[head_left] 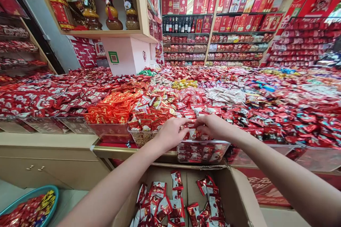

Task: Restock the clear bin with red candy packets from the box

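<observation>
My left hand (172,133) and my right hand (211,126) meet over a clear plastic bin (204,151) filled with red-and-white wrapped candies (193,133). The left thumb and forefinger close on a wrapped candy at the bin's left side. The fingers of my right hand curl down on the candies from the right, their tips partly hidden among the wrappers. Below my forearms stands an open cardboard box (243,193) with loose candies (157,204) in similar red-and-white wrappers on its bottom.
Left of the bin is another clear bin (142,137) of red-and-gold packets, then a bin of orange-red packets (112,108). Heaped candies spread across the counter. A teal basin (54,204) of candies sits at lower left. Bottle shelves (186,14) stand behind.
</observation>
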Motion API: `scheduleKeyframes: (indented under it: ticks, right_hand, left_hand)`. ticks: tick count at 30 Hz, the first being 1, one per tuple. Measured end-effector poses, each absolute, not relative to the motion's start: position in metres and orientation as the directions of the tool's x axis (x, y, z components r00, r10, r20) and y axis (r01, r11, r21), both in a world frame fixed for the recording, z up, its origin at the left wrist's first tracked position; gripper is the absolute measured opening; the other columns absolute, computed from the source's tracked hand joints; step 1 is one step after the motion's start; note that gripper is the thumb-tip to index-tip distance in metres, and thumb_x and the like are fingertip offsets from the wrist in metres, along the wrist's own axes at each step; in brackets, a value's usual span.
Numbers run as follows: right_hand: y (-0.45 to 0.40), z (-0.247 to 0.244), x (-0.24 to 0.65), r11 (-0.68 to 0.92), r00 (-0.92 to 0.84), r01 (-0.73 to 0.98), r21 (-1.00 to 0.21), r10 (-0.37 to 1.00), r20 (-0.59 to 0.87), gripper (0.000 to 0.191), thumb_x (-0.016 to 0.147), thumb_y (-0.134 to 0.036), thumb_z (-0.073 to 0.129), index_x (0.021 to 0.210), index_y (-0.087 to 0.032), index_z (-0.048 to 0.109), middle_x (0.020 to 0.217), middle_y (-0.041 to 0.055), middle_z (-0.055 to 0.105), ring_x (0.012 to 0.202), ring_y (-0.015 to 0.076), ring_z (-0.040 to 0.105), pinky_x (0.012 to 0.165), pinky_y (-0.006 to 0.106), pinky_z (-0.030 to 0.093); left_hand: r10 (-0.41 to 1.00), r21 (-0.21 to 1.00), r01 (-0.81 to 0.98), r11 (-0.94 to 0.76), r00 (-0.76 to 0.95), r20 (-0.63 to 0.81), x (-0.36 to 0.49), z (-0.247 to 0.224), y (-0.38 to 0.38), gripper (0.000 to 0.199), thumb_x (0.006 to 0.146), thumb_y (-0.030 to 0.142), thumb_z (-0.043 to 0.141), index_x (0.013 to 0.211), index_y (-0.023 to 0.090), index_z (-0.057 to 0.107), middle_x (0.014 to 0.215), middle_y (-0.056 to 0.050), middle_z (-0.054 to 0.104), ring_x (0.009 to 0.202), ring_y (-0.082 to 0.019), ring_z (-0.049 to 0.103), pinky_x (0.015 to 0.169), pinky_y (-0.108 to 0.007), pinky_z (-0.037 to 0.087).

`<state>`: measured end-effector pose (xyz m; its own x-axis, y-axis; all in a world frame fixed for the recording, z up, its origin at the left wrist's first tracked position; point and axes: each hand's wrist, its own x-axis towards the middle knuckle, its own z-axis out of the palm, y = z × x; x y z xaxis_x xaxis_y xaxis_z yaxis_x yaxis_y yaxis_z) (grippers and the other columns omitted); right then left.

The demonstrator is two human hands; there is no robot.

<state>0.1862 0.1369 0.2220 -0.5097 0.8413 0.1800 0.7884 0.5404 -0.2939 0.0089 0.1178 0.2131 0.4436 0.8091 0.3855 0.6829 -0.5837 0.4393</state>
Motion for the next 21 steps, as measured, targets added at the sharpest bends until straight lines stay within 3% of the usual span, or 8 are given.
scheduleKeyframes:
  ticks: [7, 12, 21]
  right_hand:
    - [0.138, 0.217, 0.188, 0.544, -0.519, 0.804, -0.240, 0.839, 0.165, 0.019, 0.068, -0.014, 0.048, 0.074, -0.019, 0.066, 0.069, 0.0032, 0.067, 0.062, 0.0155, 0.058, 0.055, 0.023, 0.038]
    - [0.134, 0.213, 0.197, 0.552, -0.498, 0.786, -0.279, 0.832, 0.244, 0.017, 0.072, -0.020, 0.048, 0.079, -0.019, 0.064, 0.075, 0.0037, 0.066, 0.068, 0.0155, 0.058, 0.061, 0.023, 0.040]
    - [0.120, 0.209, 0.218, 0.556, -0.418, 0.763, -0.330, 0.813, 0.405, 0.015, 0.076, -0.026, 0.049, 0.081, -0.018, 0.060, 0.085, 0.0060, 0.060, 0.079, 0.0165, 0.055, 0.071, 0.027, 0.041]
  left_hand:
    - [0.798, 0.402, 0.690, -0.602, 0.532, 0.281, 0.026, 0.208, 0.133, 0.032, 0.069, 0.015, 0.049, 0.097, 0.023, 0.060, 0.087, -0.001, 0.067, 0.078, -0.016, 0.059, 0.070, -0.026, 0.043]
    - [0.820, 0.465, 0.677, -0.570, 0.497, 0.283, 0.029, 0.206, 0.136, 0.021, 0.068, 0.015, 0.050, 0.086, 0.020, 0.060, 0.075, 0.001, 0.065, 0.067, -0.013, 0.057, 0.060, -0.021, 0.041]
    - [0.806, 0.459, 0.667, -0.587, 0.533, 0.257, 0.036, 0.199, 0.138, 0.016, 0.067, 0.014, 0.049, 0.079, 0.020, 0.058, 0.071, 0.002, 0.063, 0.066, -0.012, 0.055, 0.058, -0.021, 0.039]
